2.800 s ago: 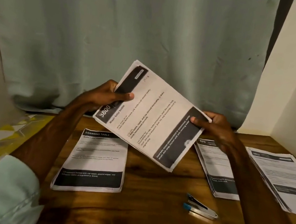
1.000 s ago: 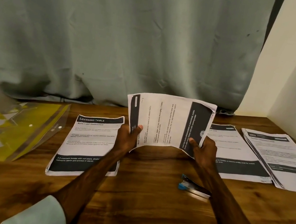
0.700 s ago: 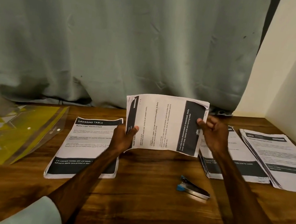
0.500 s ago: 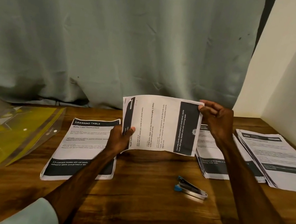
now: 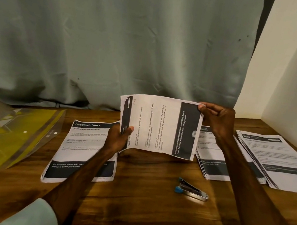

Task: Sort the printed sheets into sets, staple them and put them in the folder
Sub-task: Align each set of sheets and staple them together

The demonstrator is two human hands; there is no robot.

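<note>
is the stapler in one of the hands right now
No, the stapler lies on the table while the left hand and the right hand both hold the sheets.

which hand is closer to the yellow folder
Left. The left hand holds the sheets right of the yellow folder; the right hand pinches their far top corner, farther right.

Home corner: curtain point(image 5: 116, 39), wooden table point(image 5: 139, 198)
</note>
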